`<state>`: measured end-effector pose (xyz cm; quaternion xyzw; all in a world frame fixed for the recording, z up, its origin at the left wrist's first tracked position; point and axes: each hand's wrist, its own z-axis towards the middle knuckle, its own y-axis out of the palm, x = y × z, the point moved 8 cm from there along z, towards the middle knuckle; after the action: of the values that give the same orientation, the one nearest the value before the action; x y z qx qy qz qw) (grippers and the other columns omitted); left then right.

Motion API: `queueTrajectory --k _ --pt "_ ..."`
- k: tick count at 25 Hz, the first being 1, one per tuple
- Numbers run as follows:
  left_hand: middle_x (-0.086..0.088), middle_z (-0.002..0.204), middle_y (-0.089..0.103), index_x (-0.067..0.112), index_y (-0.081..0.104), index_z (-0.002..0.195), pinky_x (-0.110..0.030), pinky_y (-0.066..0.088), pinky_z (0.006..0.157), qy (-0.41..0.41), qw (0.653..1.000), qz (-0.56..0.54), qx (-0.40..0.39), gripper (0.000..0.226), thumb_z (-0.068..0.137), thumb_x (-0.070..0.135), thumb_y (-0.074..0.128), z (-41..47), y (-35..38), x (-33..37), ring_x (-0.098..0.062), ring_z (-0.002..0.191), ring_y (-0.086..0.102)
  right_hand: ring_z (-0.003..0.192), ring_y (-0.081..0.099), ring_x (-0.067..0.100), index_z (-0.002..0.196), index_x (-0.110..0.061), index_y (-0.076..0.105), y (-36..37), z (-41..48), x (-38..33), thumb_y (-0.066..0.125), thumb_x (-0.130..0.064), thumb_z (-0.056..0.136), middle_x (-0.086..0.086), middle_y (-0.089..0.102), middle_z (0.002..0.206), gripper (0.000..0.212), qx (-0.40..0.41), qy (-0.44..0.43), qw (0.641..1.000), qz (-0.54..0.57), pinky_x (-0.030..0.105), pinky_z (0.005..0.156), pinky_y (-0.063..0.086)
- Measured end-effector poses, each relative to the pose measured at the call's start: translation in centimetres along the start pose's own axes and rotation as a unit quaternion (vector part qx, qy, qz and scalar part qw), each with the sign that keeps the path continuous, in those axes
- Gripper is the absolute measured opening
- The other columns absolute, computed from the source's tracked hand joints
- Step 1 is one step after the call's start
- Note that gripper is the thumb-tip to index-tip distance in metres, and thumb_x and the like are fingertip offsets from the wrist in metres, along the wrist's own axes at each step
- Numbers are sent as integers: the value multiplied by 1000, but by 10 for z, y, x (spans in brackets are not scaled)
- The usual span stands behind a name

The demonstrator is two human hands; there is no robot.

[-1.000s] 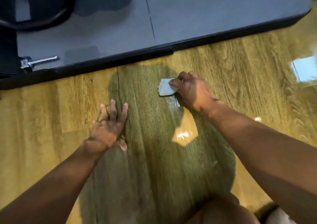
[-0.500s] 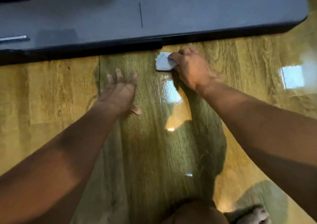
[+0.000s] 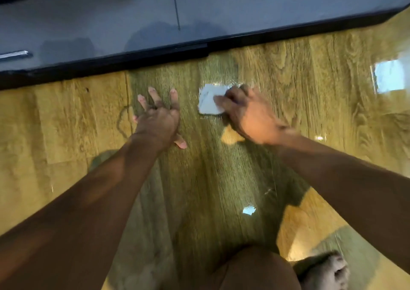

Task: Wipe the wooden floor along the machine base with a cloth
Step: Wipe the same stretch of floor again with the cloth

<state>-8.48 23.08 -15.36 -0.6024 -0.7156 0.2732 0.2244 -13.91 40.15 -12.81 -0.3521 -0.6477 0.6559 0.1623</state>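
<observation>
The big grey machine base (image 3: 199, 5) is lying across the top, with its black edge (image 3: 155, 55) meeting the wooden floor (image 3: 66, 116). The shiny floor is filling the rest of the view, and a bright window patch (image 3: 388, 75) is glowing on it at the right.

Half a second ago the cloth was right up against the black edge. Now it is sitting back from the edge, with a strip of bare floor between them. The right hand (image 3: 246, 112) is looking blurry, and its grip is clamped on the cloth (image 3: 208, 102), pressing it down on the floor. The left hand (image 3: 158, 121) is staying flat on the floor just beside the cloth, its grip apart, with fingers spread and holding nothing.

A bare knee (image 3: 250, 269) and a foot (image 3: 324, 269) are showing at the bottom.

The cloth is small, white and folded into a rough square. Its left part is sticking out past the fingers, and the rest is hiding under the hand.
</observation>
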Motion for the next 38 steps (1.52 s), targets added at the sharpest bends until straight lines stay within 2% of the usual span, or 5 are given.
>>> queueTrajectory --k 15,20,26,31,38 --pt "-27 149 -29 22 -27 146 -65 23 107 -35 999 -7 -25 141 61 47 83 -4 -3 3 -51 138 -14 96 61 23 120 -21 65 3 -119 -63 48 -8 91 5 66 105 36 -10 -147 987 61 39 79 52" --pt "-29 149 -27 22 -26 146 -64 23 108 -29 999 -2 -26 143 58 49 83 -2 -3 2 -52 138 -13 107 49 28 131 -25 54 13 -88 2 59 -4 84 9 56 121 52 -17 108 992 70 42 88 42" --pt "-34 147 -26 18 -28 145 -65 25 107 -12 1000 11 -26 142 61 49 82 -4 -4 6 -56 136 -11 98 60 24 121 -22 64 16 -171 -79 66 -14 80 5 64 114 43 -55 -188 979 53 36 81 49" --pt "-33 148 -27 17 -29 144 -64 24 108 -19 999 7 -31 141 62 49 81 -5 -5 6 -54 137 -11 87 63 33 115 -18 68 1 -138 -16 67 -11 78 12 67 104 38 25 50 998 34 40 70 55" --pt "-35 144 -30 17 -34 141 -67 21 107 -11 999 -1 -37 144 60 52 80 4 2 3 -58 134 -15 103 60 24 119 -14 53 6 -123 -36 48 -16 86 11 61 110 33 -4 -207 974 95 37 84 54"
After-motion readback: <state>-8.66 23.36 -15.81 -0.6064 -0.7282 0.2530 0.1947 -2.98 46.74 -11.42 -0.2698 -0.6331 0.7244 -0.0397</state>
